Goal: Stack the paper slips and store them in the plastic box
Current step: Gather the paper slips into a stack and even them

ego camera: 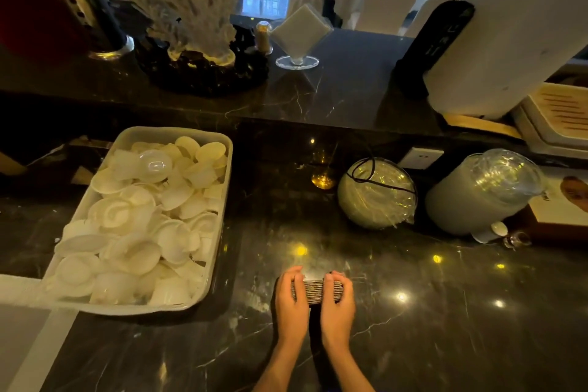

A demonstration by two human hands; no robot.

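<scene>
A thick stack of paper slips stands on edge on the dark marble counter, near its front. My left hand grips the stack's left end and my right hand grips its right end, fingers curled over the top. Only the middle of the stack shows between my fingers. A white plastic box sits to the left on the counter, filled with several small white dishes and cups.
Two wrapped bundles of clear lids and cups lie at the back right. On the raised ledge behind stand a napkin holder, a dried plant arrangement and a white machine.
</scene>
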